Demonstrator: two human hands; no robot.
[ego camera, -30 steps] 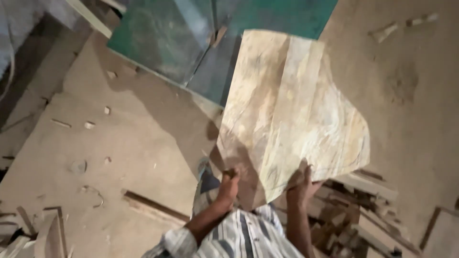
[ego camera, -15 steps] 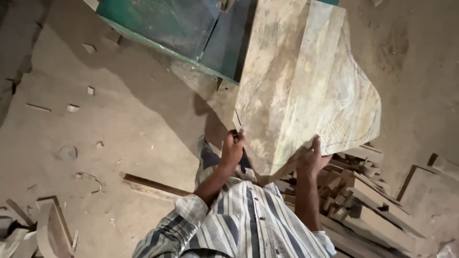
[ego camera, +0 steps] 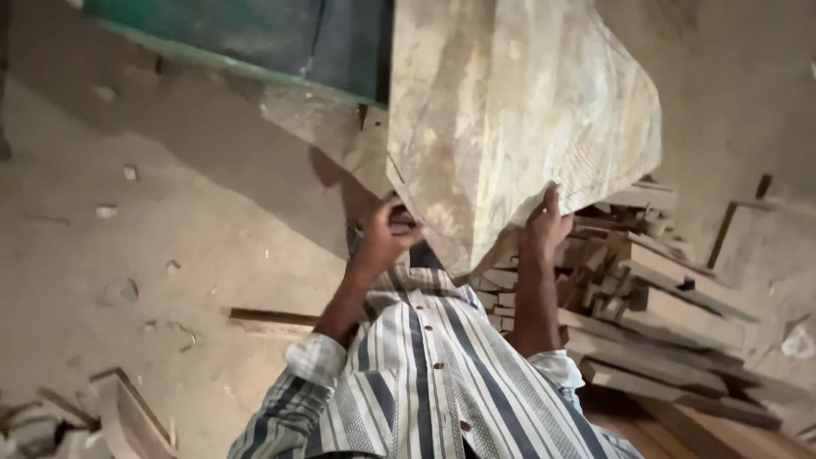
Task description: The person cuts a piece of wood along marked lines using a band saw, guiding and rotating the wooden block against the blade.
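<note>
A large pale wooden board (ego camera: pixel 518 119) with a curved outline is held up in front of me, its near edge tapering toward my chest. My left hand (ego camera: pixel 387 234) grips the board's left lower edge. On the right lower edge my right hand (ego camera: pixel 544 225) is clasped, fingers up along the wood. My striped shirt fills the bottom middle of the view. The board's far end lies over a green machine table (ego camera: pixel 246 34).
A heap of wooden offcuts (ego camera: pixel 654 297) lies to the right on the dusty floor. A loose batten (ego camera: pixel 268 321) and curved wood pieces (ego camera: pixel 127 416) lie at the left. Small chips are scattered over the sawdust-covered floor (ego camera: pixel 153 212).
The board has come closer and higher in view, toward the green machine table. Both hands kept their hold on its near edge.
</note>
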